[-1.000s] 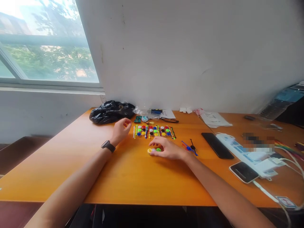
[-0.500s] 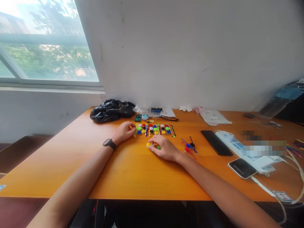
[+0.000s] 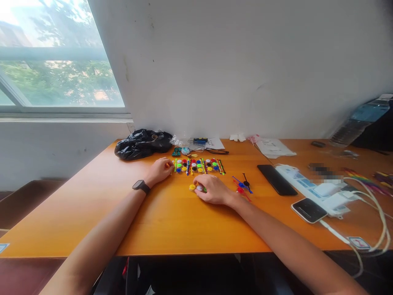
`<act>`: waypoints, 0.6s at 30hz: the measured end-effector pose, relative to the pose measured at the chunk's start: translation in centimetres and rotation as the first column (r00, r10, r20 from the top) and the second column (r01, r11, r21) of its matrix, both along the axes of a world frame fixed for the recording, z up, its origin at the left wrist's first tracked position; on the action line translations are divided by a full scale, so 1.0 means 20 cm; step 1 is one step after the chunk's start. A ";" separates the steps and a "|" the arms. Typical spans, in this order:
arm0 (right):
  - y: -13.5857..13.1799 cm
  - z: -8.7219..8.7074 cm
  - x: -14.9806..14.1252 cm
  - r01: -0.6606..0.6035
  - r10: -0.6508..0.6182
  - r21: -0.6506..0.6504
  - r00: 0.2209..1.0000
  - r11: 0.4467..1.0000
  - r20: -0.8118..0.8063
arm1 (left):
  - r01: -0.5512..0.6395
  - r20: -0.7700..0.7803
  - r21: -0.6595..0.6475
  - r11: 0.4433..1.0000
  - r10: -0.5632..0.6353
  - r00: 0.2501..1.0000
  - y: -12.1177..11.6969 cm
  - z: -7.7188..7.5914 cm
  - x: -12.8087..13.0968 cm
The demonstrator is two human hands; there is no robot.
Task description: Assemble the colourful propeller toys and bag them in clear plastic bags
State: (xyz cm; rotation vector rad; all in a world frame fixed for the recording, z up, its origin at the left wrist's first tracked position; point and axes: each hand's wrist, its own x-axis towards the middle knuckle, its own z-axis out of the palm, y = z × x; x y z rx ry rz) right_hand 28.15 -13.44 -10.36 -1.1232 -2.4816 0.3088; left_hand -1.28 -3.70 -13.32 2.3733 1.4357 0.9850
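Three glossy round discs, yellow (image 3: 192, 187), white (image 3: 199, 188) and green (image 3: 205, 189), sit by the right hand (image 3: 213, 189); its fingers arch around two. The left hand (image 3: 159, 170) bends beside three clusters of small discs (image 3: 198, 166). Neither grip can be told. Three thin-armed pieces (image 3: 241, 185) lie right. Smooth wooden table (image 3: 166, 229), white wall (image 3: 221, 73), one window (image 3: 61, 82).

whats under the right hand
At the edge of the right hand, a white disc and part of a green disc show; whatever lies further beneath is covered.
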 end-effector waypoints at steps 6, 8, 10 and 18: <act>0.01 0.01 0.02 0.048 -0.047 -0.016 0.997 0.999 0.056 | -0.009 0.015 -0.020 1.000 0.010 1.000 0.01 -0.02 -0.01; 0.01 0.01 0.03 0.054 -0.052 -0.034 0.997 0.998 0.064 | -0.032 0.023 -0.012 0.999 0.032 0.999 0.02 -0.02 -0.01; 0.01 0.01 0.03 0.051 -0.048 -0.050 0.997 0.997 0.062 | -0.054 0.021 -0.006 0.999 0.054 0.998 0.02 -0.03 -0.02; 0.02 0.00 0.04 0.035 -0.032 -0.067 0.998 0.997 0.051 | -0.124 -0.029 -0.031 0.992 0.123 0.992 0.03 -0.03 -0.01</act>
